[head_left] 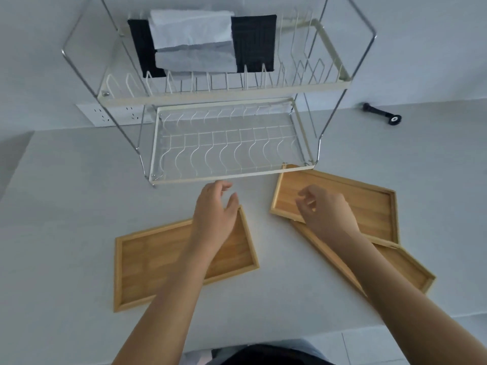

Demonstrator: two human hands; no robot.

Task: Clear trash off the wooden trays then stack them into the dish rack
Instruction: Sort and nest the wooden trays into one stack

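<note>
Three wooden trays lie on the white counter, all bare inside. One tray (147, 262) sits at the left. A second tray (369, 204) lies at the right, overlapping a third tray (405, 267) beneath it. My left hand (214, 209) hovers over the left tray's far right corner, fingers apart, holding nothing. My right hand (326, 209) is above the near left corner of the upper right tray, fingers loosely curled and holding nothing. The two-tier wire dish rack (226, 175) stands just beyond both hands; its lower shelf holds nothing.
White paper (192, 30) and a black cloth (253, 40) lie on the rack's upper tier. A wall socket strip (105, 114) is behind the rack at left. A small black object (382, 113) lies far right on the counter. The counter's near edge runs bottom right.
</note>
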